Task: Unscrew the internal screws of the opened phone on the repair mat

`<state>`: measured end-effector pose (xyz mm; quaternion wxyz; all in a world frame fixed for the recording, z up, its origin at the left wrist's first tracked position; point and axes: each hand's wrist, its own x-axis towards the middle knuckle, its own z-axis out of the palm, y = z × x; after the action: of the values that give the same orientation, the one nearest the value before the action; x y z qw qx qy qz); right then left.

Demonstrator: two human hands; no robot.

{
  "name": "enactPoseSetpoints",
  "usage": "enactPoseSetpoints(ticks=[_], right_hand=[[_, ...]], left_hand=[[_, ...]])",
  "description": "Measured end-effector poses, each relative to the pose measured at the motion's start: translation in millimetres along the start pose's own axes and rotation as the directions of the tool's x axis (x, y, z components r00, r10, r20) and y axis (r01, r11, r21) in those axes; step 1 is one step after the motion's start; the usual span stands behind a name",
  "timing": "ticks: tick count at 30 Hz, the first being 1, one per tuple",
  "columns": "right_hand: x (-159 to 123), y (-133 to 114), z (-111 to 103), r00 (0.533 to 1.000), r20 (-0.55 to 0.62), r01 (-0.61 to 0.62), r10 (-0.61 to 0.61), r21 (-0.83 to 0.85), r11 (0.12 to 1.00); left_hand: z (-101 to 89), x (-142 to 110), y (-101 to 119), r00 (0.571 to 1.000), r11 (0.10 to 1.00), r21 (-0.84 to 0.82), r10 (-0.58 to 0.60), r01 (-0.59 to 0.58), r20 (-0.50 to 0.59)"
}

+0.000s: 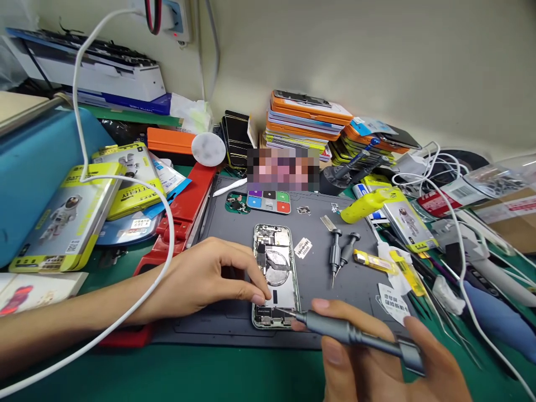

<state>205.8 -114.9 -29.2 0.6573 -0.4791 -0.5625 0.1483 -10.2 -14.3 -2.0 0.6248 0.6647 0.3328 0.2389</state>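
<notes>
An opened smartphone lies on the dark work mat with its inner parts showing. My left hand reaches over its lower left edge, thumb and index fingertip pinched close together above the frame. Whatever they hold, if anything, is too small to make out. In my right hand is a grey screwdriver, slanted so its thin tip points at the phone's lower end. Whether the tip touches a part I cannot tell. Beside the phone lies a razor blade. Two more screwdrivers rest farther right.
A multicoloured tray and a small green circuit piece lie behind the phone on the mat. A red clamp tool and battery boxes stand left. A white cable loops over my left forearm; tweezers and tools crowd the right.
</notes>
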Motion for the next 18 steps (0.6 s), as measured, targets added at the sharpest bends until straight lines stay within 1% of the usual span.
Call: enactPoseSetpoints(ticks=[1,3,5,7,10,14,18], right_hand=[[0.6,-1.2,0.8,0.999,-0.026,-0.032,0.032,0.01,0.999],[1.5,-2.4,1.2,0.997,-0.033,-0.072,0.073,0.021,0.997],[1.7,-2.1,-0.1,0.997,0.004,-0.079,0.079,0.018,0.997],[1.5,-0.8,-2.7,0.996,0.068,-0.065,0.064,0.004,0.998],[0.7,1.0,-6.5,0.995,0.084,-0.057,0.058,-0.006,0.998],[0.0,0.4,-5.7,0.994,0.052,-0.092,0.092,0.006,0.996],[-0.8,-5.6,2.3,0.989,-0.007,-0.149,0.149,0.036,0.988]], left_hand=[[-0.1,-0.2,-0.2,1.0,1.0,-0.007,0.01,-0.01,-0.005],[-0.4,-0.6,-0.3,1.0,1.0,-0.017,0.025,-0.025,-0.018],[-0.7,-0.9,-0.1,0.999,1.0,-0.013,0.025,-0.025,-0.028],[-0.8,-1.0,-0.1,0.999,0.999,-0.009,0.03,-0.031,-0.026],[-0.7,-1.2,-1.1,0.999,0.999,-0.019,0.048,-0.048,-0.011],[-0.5,-1.2,-2.5,0.998,0.998,-0.036,0.059,-0.058,0.009],[-0.9,-0.9,-2.5,0.997,0.996,-0.039,0.076,-0.075,0.03]])
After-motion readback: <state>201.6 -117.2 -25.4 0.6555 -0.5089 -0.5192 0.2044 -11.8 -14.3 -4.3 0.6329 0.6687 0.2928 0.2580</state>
